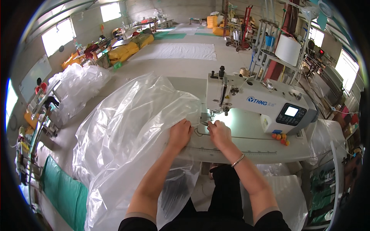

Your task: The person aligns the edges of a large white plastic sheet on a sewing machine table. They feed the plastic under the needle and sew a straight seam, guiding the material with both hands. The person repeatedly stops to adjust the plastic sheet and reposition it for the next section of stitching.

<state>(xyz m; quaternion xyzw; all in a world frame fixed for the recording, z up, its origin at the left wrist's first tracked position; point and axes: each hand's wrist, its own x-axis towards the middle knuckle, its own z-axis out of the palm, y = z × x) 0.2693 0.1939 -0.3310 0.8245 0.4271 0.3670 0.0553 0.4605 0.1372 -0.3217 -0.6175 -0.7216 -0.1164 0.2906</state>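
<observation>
A large heap of clear plastic sheeting [119, 115] covers the left of the sewing table and hangs over its front edge. My left hand [180, 133] is closed on the sheeting's right edge. Close beside it, my right hand [219, 134] pinches a small pointed metal tool [204, 123], perhaps thread snips; my fingers hide most of it. Its tip points at the sheeting's edge between my hands. Just beyond stands the white sewing machine [246, 90], with its lit needle area above my right hand.
Small orange and red balls [280, 138] lie by the machine's control panel [291, 114]. A large white thread cone [288, 50] stands on a rack behind. More clear plastic [83, 86] is heaped at far left, above a green sheet [63, 188]. A white cloth [177, 51] lies on the floor ahead.
</observation>
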